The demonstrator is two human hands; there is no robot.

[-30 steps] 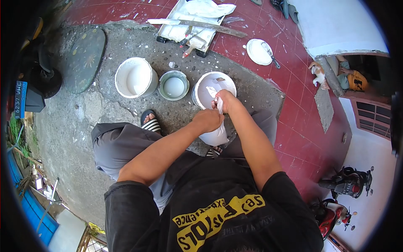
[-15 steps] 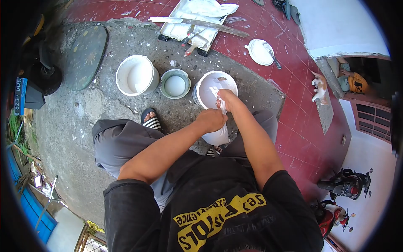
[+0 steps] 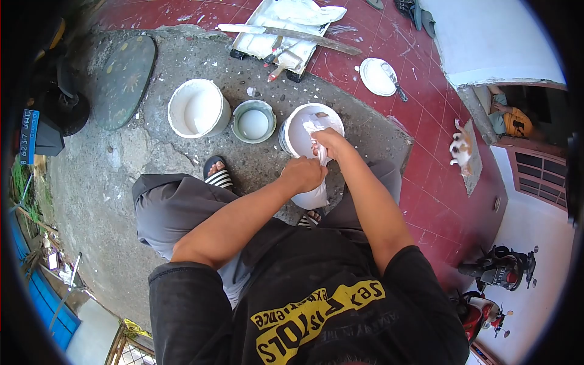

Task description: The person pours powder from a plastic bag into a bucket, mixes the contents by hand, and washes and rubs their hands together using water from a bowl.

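Observation:
A white plastic bag [image 3: 312, 198] with a full, rounded bottom hangs between my knees, in front of the paint bucket [image 3: 292, 137]. Its narrow neck is gripped by both hands. My left hand [image 3: 304, 174] is closed around the neck, lower down. Just above it, my right hand [image 3: 330, 145] pinches the gathered plastic near the top, over the bucket's near rim. A loose end of the bag sticks out past the right fingers above the bucket's opening. Inside the bucket is whitish material; what the bag contains is hidden.
Left of the bucket stand a small grey-green tub [image 3: 254, 121] and a larger white bucket [image 3: 199, 109]. Beyond lies a paint-covered tray [image 3: 286, 36] with brushes and a long strip. A white lid [image 3: 378, 77] and a cat [image 3: 461, 149] are on red tiles. Another person [image 3: 514, 118] sits at right.
The loose top of the bag shows longer and more spread above my right hand. Both hands have shifted only slightly. The cat has changed its pose on the tiles.

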